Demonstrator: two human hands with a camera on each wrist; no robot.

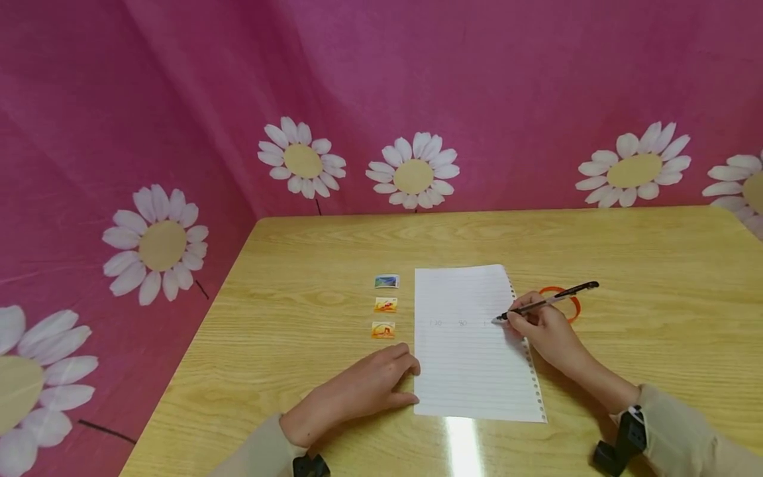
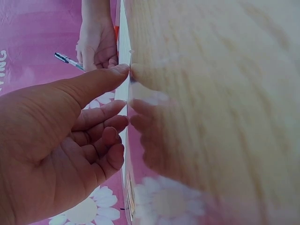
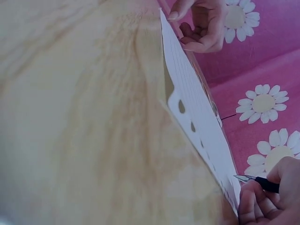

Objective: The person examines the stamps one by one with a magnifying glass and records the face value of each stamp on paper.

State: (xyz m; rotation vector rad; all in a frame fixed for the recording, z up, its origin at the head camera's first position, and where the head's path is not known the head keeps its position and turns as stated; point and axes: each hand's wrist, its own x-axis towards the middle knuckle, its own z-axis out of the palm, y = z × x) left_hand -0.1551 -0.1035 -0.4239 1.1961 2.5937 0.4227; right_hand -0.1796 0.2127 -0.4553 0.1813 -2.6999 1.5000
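Observation:
A lined sheet of paper with punched holes along its right edge lies on the wooden table. Faint handwritten figures run across its middle, reading about "120" and "80", then a stroke. My right hand pinches a black pen, its tip at the paper right by that last stroke. In the right wrist view the pen's metal tip meets the sheet. My left hand rests at the sheet's left edge, thumb and fingertips touching it, fingers loosely bent, as the left wrist view also shows.
Three small picture stamps stand in a column left of the sheet: a blue one, a yellow one and an orange one. An orange ring lies behind my right hand. A pink flowered cloth hangs behind the table.

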